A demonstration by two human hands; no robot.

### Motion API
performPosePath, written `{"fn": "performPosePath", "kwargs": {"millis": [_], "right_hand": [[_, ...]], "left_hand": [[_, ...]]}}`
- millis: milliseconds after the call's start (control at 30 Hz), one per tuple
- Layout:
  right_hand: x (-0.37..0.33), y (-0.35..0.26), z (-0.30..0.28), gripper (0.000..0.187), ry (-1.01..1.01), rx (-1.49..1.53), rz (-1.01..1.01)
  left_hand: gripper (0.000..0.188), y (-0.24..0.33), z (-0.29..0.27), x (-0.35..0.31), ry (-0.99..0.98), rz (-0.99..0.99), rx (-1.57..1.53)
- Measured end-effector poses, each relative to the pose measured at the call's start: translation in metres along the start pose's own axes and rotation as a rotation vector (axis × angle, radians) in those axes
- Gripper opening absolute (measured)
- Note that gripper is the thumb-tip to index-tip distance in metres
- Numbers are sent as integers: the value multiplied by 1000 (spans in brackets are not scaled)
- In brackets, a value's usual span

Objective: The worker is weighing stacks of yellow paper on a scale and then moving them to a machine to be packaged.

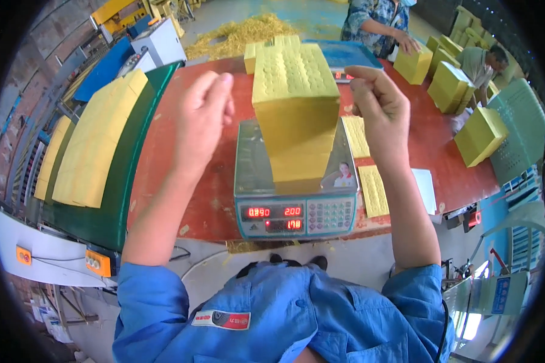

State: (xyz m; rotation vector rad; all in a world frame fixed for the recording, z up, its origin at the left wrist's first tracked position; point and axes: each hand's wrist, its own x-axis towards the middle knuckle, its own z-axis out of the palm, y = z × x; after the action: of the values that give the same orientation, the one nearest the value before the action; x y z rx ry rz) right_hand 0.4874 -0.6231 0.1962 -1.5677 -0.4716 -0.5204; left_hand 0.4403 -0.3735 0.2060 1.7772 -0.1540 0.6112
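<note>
A tall stack of yellow embossed paper sheets (297, 124) stands on the metal pan of a digital weighing scale (330, 218) in front of me. My left hand (203, 109) is raised left of the stack, apart from it, its fingers loosely bent and holding nothing. To the right of the stack hovers my right hand (383, 106), also empty, with fingers curled and a gap between thumb and index finger. Red digits glow on the scale's front beside a keypad. Loose yellow sheets (374, 190) lie on the red table (212, 206), right of the scale.
A green conveyor belt (118, 163) at left carries long rows of yellow paper (100, 142). Cut yellow blocks (481, 136) stand along the table's right side. Across the table, a co-worker's hand (409, 43) touches one block; another person (481, 63) bends at far right.
</note>
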Motion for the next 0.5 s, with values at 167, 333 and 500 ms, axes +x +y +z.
{"fn": "performPosePath", "kwargs": {"millis": [167,333,500], "right_hand": [[-35,-21,-13,16,-73,70,-92],[-57,-17,-17,17,-124,131,-19],[-64,-10,-17,17,-125,160,33]], "left_hand": [[29,17,-25,-40,41,85,-26],[30,8,-32,-61,41,21,-42],[30,2,-31,-73,68,-40,-37]]}}
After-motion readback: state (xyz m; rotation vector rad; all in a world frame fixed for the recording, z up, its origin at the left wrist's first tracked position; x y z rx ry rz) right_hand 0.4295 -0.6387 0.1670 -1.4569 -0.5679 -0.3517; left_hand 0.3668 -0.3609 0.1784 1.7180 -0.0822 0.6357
